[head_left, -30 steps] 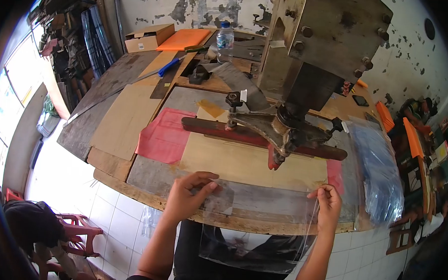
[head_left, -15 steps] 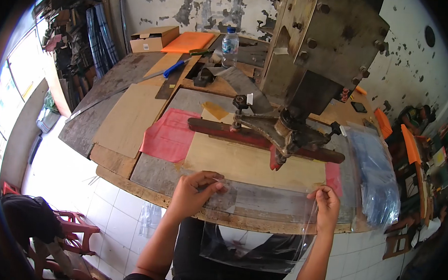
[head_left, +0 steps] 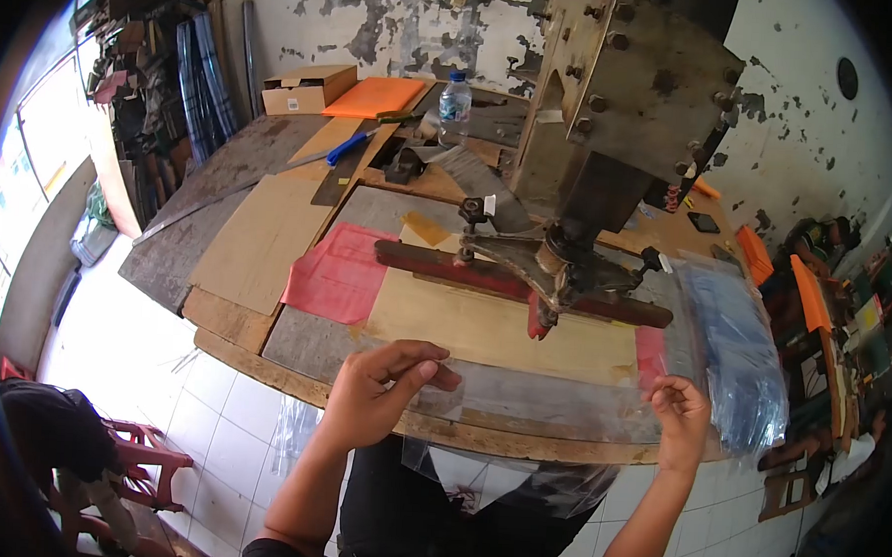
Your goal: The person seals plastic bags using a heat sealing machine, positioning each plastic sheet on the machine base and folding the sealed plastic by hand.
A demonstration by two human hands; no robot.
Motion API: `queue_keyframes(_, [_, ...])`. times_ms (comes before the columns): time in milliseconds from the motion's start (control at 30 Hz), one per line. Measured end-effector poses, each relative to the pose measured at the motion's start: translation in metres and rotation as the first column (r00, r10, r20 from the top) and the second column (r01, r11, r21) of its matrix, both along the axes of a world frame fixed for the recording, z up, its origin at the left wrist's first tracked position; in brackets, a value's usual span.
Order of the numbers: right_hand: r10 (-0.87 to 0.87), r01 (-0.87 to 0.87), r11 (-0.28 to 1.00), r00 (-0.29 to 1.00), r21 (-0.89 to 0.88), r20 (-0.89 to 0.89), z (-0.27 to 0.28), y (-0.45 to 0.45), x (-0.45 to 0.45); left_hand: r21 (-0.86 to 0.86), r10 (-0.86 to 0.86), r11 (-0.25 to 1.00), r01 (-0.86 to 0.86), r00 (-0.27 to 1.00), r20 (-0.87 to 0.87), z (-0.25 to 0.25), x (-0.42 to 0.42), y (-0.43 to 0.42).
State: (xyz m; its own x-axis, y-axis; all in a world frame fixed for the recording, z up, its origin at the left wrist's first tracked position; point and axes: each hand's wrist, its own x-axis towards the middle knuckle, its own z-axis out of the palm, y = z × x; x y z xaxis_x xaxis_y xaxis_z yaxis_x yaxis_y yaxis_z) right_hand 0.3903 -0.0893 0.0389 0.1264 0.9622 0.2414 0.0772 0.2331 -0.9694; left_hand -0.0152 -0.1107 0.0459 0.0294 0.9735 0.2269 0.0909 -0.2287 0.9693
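Note:
A clear plastic sheet spans the front edge of the worktable, its lower part hanging over my lap. My left hand pinches it near its left end, thumb against the fingers. At the right end my right hand has its fingers curled together on the sheet's edge, which is hard to see. Just beyond lies a cream-coloured board with pink sheet material on its left. Over the board hangs a press head with a long red-sided bar, apart from both hands.
The press column rises behind. Bluish plastic sheets are stacked at right. Left are a cardboard sheet, a blue-handled cutter, a water bottle, an orange pad and a box. Another person sits far right.
My right hand has moved to the right, away from my left hand. The sheet's hanging part has shifted and shows less below the table edge. The camera view has turned slightly.

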Motion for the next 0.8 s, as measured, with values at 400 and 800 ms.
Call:
queue_keyframes(400, [0.046, -0.057, 0.996, 0.987, 0.062, 0.154, 0.020, -0.006, 0.003, 0.019, 0.027, 0.999, -0.031, 0.981, 0.195, 0.005, 0.015, 0.003])
queue_keyframes(800, [0.195, -0.301, 0.947, 0.818, 0.115, 0.541, 0.061, -0.003, -0.017, 0.148, 0.169, 0.964, -0.219, 0.942, 0.290, 0.000, 0.015, 0.014])
